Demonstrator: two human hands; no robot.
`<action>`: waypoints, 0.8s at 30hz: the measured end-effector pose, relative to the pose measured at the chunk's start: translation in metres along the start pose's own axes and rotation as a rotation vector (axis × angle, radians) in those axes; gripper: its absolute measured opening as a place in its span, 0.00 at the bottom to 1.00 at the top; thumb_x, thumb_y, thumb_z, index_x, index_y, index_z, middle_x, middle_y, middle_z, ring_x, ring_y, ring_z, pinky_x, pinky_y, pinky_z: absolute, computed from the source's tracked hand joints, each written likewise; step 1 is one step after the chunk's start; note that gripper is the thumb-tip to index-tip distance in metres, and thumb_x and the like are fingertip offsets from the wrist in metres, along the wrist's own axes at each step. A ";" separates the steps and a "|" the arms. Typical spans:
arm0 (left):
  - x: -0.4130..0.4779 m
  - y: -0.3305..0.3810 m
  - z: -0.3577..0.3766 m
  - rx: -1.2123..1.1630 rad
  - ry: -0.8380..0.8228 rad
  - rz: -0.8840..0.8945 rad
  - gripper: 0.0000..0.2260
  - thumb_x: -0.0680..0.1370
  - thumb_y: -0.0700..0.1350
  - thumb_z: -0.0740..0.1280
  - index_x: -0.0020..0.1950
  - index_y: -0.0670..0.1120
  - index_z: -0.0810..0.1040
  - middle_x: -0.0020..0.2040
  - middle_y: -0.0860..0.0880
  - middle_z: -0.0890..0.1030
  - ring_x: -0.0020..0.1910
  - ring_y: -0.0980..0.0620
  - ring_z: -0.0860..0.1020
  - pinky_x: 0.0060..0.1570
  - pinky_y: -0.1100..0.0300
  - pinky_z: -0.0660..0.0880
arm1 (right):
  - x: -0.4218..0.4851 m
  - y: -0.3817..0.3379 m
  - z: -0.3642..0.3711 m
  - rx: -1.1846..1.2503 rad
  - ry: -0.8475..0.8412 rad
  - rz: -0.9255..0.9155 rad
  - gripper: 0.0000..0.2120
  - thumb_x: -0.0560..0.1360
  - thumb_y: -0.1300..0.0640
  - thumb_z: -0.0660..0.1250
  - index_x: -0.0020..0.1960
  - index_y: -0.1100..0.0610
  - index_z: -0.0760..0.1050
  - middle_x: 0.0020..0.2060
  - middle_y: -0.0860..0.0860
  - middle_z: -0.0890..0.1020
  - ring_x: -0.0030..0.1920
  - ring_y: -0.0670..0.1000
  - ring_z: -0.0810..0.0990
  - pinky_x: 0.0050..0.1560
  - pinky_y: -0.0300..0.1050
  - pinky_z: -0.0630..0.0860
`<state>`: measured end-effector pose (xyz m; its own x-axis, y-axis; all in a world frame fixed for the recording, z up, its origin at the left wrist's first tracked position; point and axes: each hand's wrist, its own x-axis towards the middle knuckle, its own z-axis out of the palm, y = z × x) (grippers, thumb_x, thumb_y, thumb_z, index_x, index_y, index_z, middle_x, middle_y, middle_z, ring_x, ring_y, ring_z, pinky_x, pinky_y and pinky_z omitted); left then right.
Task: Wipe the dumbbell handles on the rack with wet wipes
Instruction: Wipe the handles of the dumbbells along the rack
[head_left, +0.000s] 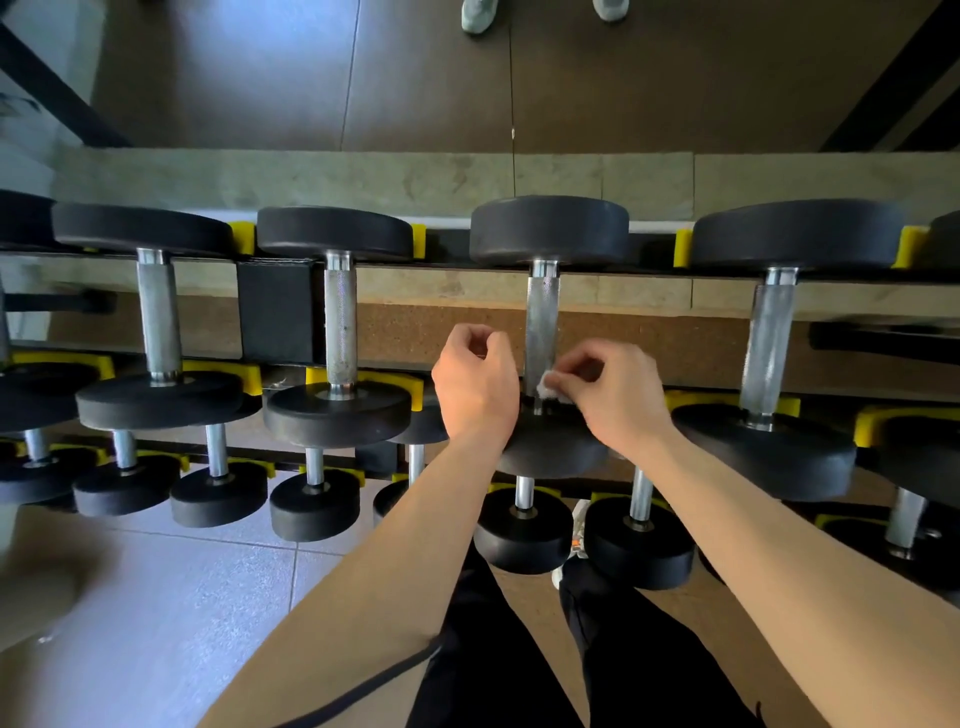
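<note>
Head view, looking straight down over the dumbbell rack (274, 312).

Top tier: four dumbbells in full view, each lying front to back, with black heads seated in yellow cradles (242, 237) on the rails. The third dumbbell (549, 228), counting from your left, is the one under your hands. Its knurled steel handle (540, 317) is uncovered along most of its length.

Your right hand (618, 397): thumb and forefinger pinch a small crumpled white wet wipe (546, 388); the other fingers are loosely curled. The wet wipe touches the near end of the handle on its right side, just above the near head (550, 447) of the third dumbbell.

Your left hand (475, 387): held just beside the handle on its left. Contact with the handle cannot be confirmed from this angle. Its fingers (470, 338) are curled in toward the palm, with nothing visible in them. Both forearms reach forward over the front rail.

Lower tiers: smaller dumbbells (314, 499) in rows, also in yellow cradles, stepping out toward you.

Surroundings: grey tiled floor (182, 597) at lower left; your black trousers (493, 649) at the bottom edge; a pair of light shoes (478, 13) at the top edge, well apart from the dumbbell rack on its far side.
</note>
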<state>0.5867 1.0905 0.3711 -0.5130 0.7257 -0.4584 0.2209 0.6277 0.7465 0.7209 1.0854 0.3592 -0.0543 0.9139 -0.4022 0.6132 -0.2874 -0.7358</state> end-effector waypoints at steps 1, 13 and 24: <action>0.001 -0.001 0.000 0.004 0.001 0.006 0.04 0.79 0.43 0.64 0.47 0.50 0.78 0.42 0.52 0.81 0.42 0.55 0.79 0.39 0.62 0.73 | 0.004 -0.004 0.000 0.037 0.070 -0.009 0.03 0.75 0.53 0.74 0.46 0.49 0.80 0.40 0.40 0.81 0.41 0.38 0.78 0.41 0.29 0.70; 0.003 -0.003 0.001 0.018 0.001 0.007 0.04 0.79 0.45 0.64 0.48 0.49 0.79 0.42 0.51 0.81 0.42 0.54 0.79 0.40 0.60 0.74 | -0.002 -0.010 0.003 -0.041 0.104 -0.105 0.04 0.75 0.54 0.74 0.47 0.53 0.81 0.40 0.45 0.82 0.41 0.40 0.79 0.43 0.31 0.73; 0.002 -0.001 0.000 0.011 -0.008 0.002 0.05 0.79 0.44 0.63 0.46 0.48 0.78 0.41 0.51 0.81 0.41 0.53 0.78 0.39 0.60 0.74 | -0.011 -0.012 0.004 -0.027 0.035 -0.032 0.04 0.75 0.54 0.74 0.46 0.52 0.80 0.40 0.45 0.81 0.41 0.41 0.79 0.43 0.35 0.74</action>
<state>0.5859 1.0912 0.3694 -0.5058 0.7294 -0.4606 0.2311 0.6290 0.7423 0.7114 1.0777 0.3702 -0.0464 0.9321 -0.3592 0.6326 -0.2508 -0.7327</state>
